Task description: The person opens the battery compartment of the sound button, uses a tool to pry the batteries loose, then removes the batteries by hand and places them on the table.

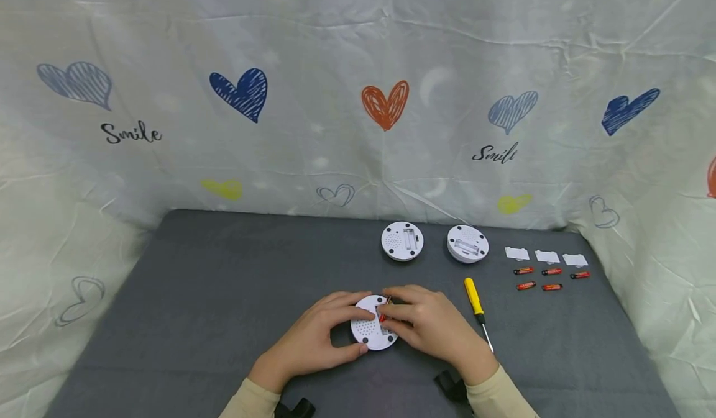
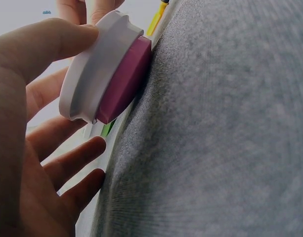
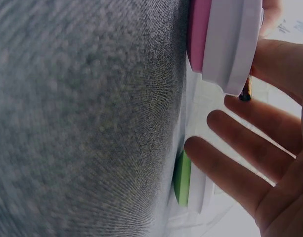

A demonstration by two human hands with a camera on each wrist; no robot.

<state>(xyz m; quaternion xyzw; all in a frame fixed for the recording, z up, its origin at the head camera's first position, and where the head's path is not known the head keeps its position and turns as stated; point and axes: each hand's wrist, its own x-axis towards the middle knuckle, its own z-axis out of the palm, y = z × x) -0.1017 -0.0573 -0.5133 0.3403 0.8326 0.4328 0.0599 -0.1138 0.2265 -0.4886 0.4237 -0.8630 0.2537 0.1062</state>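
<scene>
A round white battery-powered device (image 1: 365,328) lies battery side up at the front middle, with rubber feet, small holes and a battery slot showing. Its underside is pink (image 2: 125,79) in the left wrist view. My left hand (image 1: 319,334) grips its left rim between thumb and fingers, the index finger reaching over the top. From the right, my right hand (image 1: 433,325) pinches a red-and-black battery (image 1: 383,317) at the slot. One dark end of a battery (image 3: 246,91) sticks out past the rim in the right wrist view; fingers hide much of the slot.
Two more white round devices (image 1: 402,241) (image 1: 467,244) lie slots up at the back. A yellow-handled screwdriver (image 1: 473,295) lies right of my right hand. Farther right are three white covers (image 1: 547,256) above several red batteries (image 1: 551,271). A printed curtain (image 1: 313,151) hangs behind the grey table (image 1: 212,281).
</scene>
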